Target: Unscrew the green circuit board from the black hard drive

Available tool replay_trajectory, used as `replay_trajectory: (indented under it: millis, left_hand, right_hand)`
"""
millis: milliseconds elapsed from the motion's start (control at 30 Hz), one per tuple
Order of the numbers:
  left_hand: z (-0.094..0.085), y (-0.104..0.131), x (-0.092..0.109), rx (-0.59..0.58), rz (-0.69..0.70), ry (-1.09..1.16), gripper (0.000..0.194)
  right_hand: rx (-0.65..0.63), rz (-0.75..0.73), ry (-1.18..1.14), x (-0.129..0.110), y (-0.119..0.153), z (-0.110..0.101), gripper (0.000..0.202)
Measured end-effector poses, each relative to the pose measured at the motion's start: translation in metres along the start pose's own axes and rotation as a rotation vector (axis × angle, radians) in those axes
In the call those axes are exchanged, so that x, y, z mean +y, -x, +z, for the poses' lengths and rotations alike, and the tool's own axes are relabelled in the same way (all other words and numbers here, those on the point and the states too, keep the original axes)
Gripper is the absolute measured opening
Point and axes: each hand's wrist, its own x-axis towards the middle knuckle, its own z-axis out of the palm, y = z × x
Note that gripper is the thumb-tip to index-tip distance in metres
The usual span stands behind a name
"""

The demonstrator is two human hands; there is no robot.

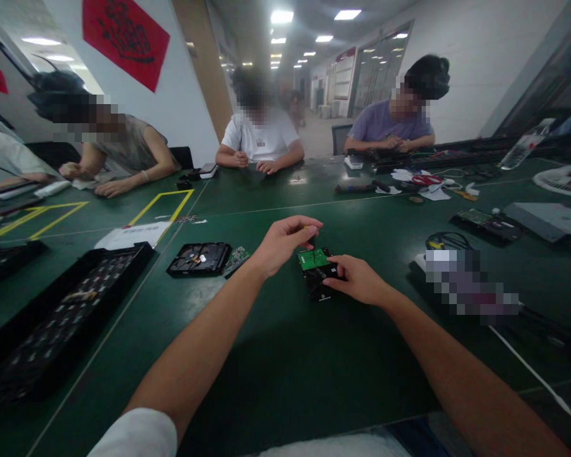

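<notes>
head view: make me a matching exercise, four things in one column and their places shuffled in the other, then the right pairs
Things
1. left hand
2. clear bottle
3. right hand
4. long black tray

Places
A. on the left side of the green table
B. at the far end of the green circuit board
C. on the far right part of the table
D. touching the black hard drive from its right

Right pairs: 1-B; 2-C; 3-D; 4-A
</notes>
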Motion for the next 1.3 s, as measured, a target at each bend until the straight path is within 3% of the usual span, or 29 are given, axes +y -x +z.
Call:
replay_trajectory:
  millis: [300, 833, 1300]
  left_hand:
    - [0.0015, 0.0012, 0.0033, -0.029, -0.038, 0.097, 0.031]
    - [0.0024, 0.0011, 0.0051, -0.016, -0.057, 0.115, 0.026]
    - [0.0024, 0.0003, 0.0032, -0.005, -0.065, 0.140, 0.026]
  right_hand:
    - [0.010, 0.006, 0.021, 0.0004, -0.0003, 0.0003, 0.057]
    - [-0.004, 0.018, 0.024, -0.0007, -0.0009, -0.0003, 0.057]
    - [-0.004, -0.057, 0.053, 0.0024, -0.0016, 0.0002, 0.050]
